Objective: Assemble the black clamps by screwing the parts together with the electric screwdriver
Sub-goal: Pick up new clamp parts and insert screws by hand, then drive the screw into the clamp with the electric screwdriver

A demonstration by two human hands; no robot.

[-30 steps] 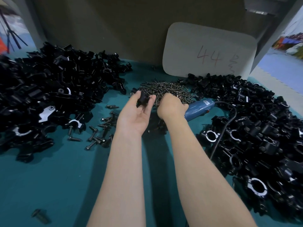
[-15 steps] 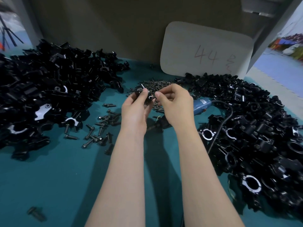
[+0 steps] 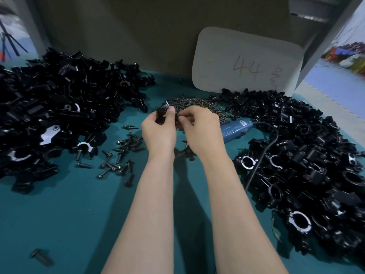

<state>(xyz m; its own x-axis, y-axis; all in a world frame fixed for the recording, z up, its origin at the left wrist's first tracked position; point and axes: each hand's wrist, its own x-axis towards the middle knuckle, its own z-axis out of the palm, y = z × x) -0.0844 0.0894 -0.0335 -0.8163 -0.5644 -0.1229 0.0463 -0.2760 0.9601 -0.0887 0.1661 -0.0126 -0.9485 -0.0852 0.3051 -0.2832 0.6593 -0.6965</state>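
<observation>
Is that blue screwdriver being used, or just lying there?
Lying there: the electric screwdriver rests on the green table, beside the right hand, ungripped.

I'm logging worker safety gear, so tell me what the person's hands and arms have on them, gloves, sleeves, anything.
Nothing shows. Both the left hand and the right hand are bare: no gloves, rings or tape. Both forearms are uncovered from wrist to the bottom edge of the picture, with no sleeve, watch or wristband in view.

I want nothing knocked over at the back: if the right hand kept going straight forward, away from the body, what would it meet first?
Most likely the pile of small screws lying just beyond the right hand; the white card marked 44 stands farther back. Depth is hard to judge from this one view.
</observation>
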